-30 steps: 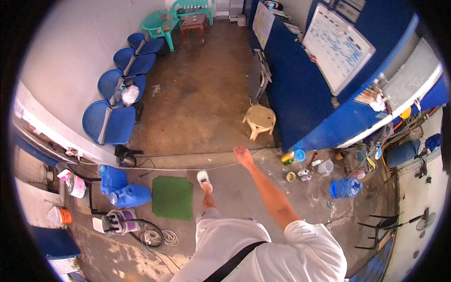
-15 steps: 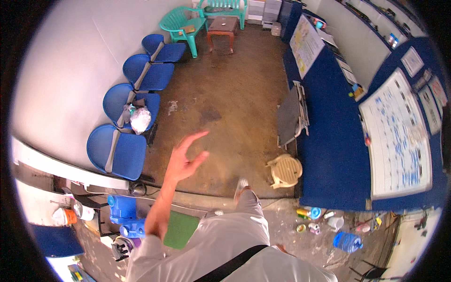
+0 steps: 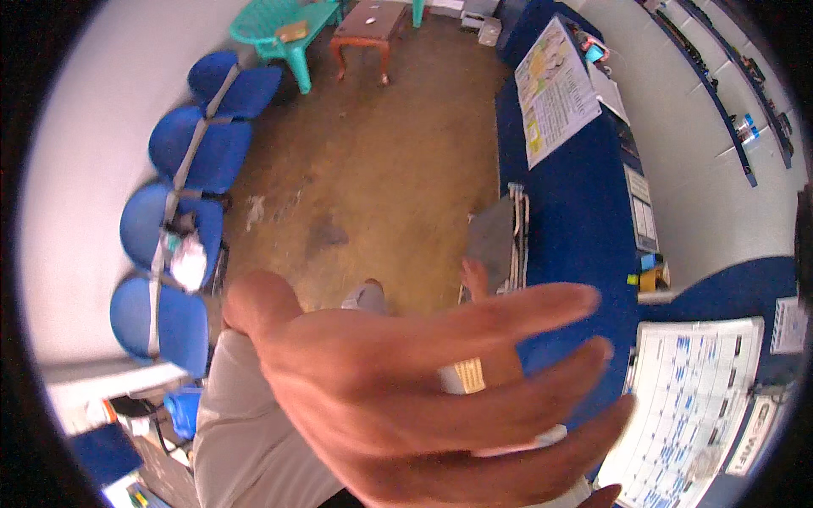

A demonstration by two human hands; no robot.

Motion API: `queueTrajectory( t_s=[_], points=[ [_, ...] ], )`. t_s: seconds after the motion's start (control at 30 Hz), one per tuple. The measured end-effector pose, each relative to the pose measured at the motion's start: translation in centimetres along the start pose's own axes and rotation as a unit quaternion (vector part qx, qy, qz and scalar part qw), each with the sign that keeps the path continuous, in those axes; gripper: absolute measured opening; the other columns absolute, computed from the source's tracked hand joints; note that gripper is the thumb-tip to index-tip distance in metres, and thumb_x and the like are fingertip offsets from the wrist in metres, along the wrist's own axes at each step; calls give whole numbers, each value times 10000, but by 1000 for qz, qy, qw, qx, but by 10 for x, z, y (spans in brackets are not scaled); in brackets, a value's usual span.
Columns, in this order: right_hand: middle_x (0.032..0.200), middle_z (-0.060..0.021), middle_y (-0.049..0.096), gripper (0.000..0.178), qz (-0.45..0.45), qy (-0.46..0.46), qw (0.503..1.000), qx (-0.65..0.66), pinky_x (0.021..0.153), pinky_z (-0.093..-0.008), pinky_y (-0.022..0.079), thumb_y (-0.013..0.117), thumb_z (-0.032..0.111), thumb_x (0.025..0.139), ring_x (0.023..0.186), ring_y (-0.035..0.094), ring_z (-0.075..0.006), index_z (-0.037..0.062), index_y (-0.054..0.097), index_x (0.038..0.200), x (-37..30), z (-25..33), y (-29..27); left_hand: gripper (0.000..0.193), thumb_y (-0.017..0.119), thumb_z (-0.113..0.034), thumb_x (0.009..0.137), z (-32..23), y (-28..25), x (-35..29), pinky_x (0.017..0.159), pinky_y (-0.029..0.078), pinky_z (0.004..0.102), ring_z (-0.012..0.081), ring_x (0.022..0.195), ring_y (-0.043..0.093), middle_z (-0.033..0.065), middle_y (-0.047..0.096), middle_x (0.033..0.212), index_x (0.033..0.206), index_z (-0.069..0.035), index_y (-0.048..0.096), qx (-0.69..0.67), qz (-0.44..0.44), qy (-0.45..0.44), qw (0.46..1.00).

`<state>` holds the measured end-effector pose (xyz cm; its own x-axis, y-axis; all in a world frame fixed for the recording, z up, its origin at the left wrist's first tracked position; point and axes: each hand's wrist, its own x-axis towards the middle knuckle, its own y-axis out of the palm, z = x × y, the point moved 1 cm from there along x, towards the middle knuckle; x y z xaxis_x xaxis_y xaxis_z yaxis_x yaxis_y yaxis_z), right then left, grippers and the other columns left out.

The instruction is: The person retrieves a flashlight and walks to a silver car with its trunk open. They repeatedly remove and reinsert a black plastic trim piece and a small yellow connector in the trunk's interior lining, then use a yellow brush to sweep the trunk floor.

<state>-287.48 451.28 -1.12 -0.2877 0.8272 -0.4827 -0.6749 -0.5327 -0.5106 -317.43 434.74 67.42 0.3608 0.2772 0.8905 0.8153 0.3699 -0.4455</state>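
Note:
My left hand (image 3: pixel 381 381) is raised very close in front of the view, its fingers spread and stretching to the right, with nothing in them. It covers much of my body and the floor below. Farther off, my right hand (image 3: pixel 476 279) shows small above the left hand's fingers, near a grey folded panel with a metal frame (image 3: pixel 494 241). Its fingers look loosely extended and hold nothing I can see; part of that arm is hidden. Between the left fingers shows a bit of the cream plastic stool (image 3: pixel 469 375).
Joined blue chairs (image 3: pixel 203 152) line the left wall, one bearing a white plastic bag (image 3: pixel 188 262). A green plastic chair (image 3: pixel 296 63) and a brown wooden table (image 3: pixel 366 24) stand ahead. Along the right runs a blue counter (image 3: pixel 559 229) with a poster (image 3: pixel 555 93); a whiteboard (image 3: pixel 686 406) is nearer.
My left hand has come up close to the view and now hides much of it. My right hand has come into sight. The room has shifted leftward and nearer as I moved forward.

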Motion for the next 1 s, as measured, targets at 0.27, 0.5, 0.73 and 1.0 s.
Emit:
queueTrajectory(
  t_s=[0.27,0.5,0.73,1.0],
  points=[
    [907,-117,684,244,-61,-179,980,69,702,-508,515,632,276,944,815,663,-305,109,626,1122,373,303,-54,489,825,-355,896,334,-83,-94,820,520,424,235,832,617,43,590,969,1164,-128,485,96,-333,-127,930],
    [889,-116,677,209,-25,271,953,130,677,-510,514,626,256,932,792,659,-312,106,628,1077,345,171,-76,483,825,-167,874,639,-29,-112,1001,520,398,295,1158,661,120,683,1235,1298,-67,616,-51,160,-454,875],
    [872,-116,671,174,-70,480,845,226,652,-511,512,621,235,921,768,654,-319,102,630,1032,418,215,-127,532,799,-154,894,962,38,-231,1026,509,398,270,1225,649,130,653,1380,1380,-124,585,-43,145,-495,856],
    [852,-116,663,137,-22,309,942,131,624,-512,510,614,213,908,740,649,-327,98,633,980,814,339,-189,606,776,-375,853,1085,95,-522,940,532,465,382,1172,642,163,654,1295,1338,-76,571,123,200,-867,440]
  ],
)
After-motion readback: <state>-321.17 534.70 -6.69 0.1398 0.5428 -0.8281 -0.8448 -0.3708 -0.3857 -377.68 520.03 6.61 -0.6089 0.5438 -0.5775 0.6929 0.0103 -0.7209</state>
